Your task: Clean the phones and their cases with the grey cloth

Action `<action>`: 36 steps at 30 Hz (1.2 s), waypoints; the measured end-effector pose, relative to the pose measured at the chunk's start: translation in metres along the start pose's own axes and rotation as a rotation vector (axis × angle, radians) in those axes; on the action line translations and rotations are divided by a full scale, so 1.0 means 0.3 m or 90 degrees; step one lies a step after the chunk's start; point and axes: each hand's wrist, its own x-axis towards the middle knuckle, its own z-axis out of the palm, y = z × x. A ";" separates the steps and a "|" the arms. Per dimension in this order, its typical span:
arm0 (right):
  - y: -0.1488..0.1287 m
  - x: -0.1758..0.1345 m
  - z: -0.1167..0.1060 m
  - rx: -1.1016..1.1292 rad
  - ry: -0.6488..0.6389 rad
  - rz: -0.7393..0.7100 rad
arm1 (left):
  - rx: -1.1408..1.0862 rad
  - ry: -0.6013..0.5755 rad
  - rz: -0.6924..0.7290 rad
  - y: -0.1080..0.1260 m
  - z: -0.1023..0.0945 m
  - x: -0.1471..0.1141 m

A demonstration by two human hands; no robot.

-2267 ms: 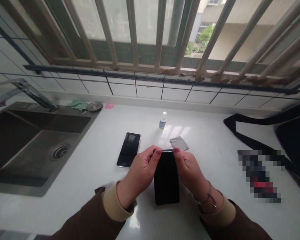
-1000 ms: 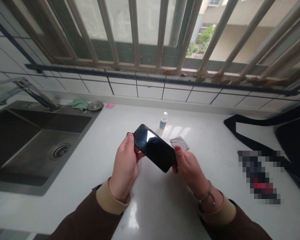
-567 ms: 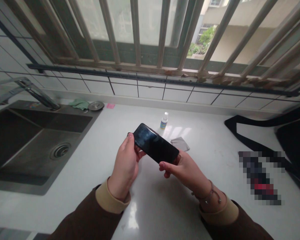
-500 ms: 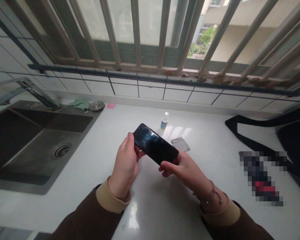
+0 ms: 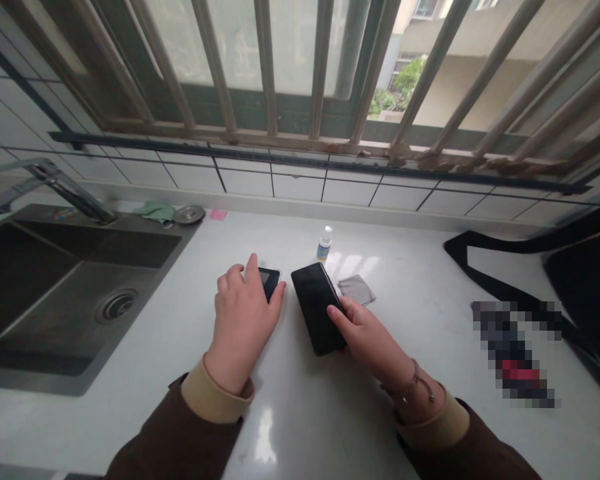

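My right hand grips a black smartphone, its thumb on the dark front and the other fingers behind. The phone tilts over the white counter with its top end leaning left. To its left, my left hand is palm down over a smaller-looking dark flat piece with a greyish patch and a clear-looking edge. Its index finger is raised and the thumb lies along the piece's right edge; the hand hides the rest, so I cannot tell its kind. Behind the phone stand a small white-capped bottle and a folded grey cloth.
A dark sink with a chrome faucet is at the left. Near its back corner lie a green cloth, a metal drain cover and a pink slip. Black straps and a blurred item lie at the right.
Both hands held the phone before. My left hand has let go of it and moved slightly left, over the dark piece. My right hand has turned the phone more upright.
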 end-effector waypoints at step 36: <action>-0.029 -0.050 0.007 0.038 0.128 -0.056 | -0.758 -0.230 0.052 0.086 -0.018 -0.076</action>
